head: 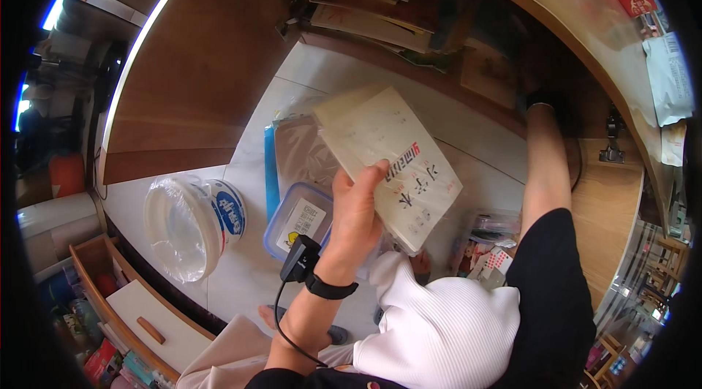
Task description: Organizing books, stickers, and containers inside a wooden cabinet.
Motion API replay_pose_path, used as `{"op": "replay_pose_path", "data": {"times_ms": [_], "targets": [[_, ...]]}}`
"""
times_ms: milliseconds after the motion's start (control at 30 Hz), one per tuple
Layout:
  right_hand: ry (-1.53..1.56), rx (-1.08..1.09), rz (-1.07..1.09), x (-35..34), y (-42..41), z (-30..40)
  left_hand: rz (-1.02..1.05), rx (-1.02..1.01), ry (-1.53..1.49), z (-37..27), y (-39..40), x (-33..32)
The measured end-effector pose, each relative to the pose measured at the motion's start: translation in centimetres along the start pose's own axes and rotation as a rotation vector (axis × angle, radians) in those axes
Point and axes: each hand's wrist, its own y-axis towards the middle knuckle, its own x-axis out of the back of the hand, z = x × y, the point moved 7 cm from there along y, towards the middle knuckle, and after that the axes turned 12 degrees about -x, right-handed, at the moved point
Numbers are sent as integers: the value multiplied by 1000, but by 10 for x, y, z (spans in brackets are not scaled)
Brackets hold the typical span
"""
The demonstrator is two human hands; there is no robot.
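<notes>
My left hand (356, 208) grips a pale writing booklet (419, 169) in clear plastic, thumb on top. Its cover bears printed writing, and it may be a stack of several. My right arm reaches into a dark wooden cabinet (491, 101); shadow almost wholly hides my right hand (535, 73), so what it touches is unclear. Left of that arm, stacked books and papers (373, 24) lie inside the cabinet. Beneath the booklet, on the floor, are a plastic-wrapped brown item (304, 147), a blue folder-like sheet (272, 169) and a clear box with a blue-rimmed lid (301, 219).
A cabinet door (192, 71) stands open at left. Near it, a white plastic bucket (186, 227) covered in clear film sits on the tiled floor (477, 153). A container of small items (488, 252) lies under my right arm. A wooden drawer (156, 312) projects at lower left.
</notes>
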Motion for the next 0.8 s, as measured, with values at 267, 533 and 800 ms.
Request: {"op": "replay_pose_path", "data": {"times_ms": [267, 533, 800], "targets": [[73, -27, -41, 131, -62, 130, -4, -65, 34, 36, 10, -6], [431, 139, 345, 220, -162, 262, 160, -60, -384, 55, 15, -6], [628, 226, 424, 243, -185, 272, 51, -52, -287, 38, 1, 9]]}}
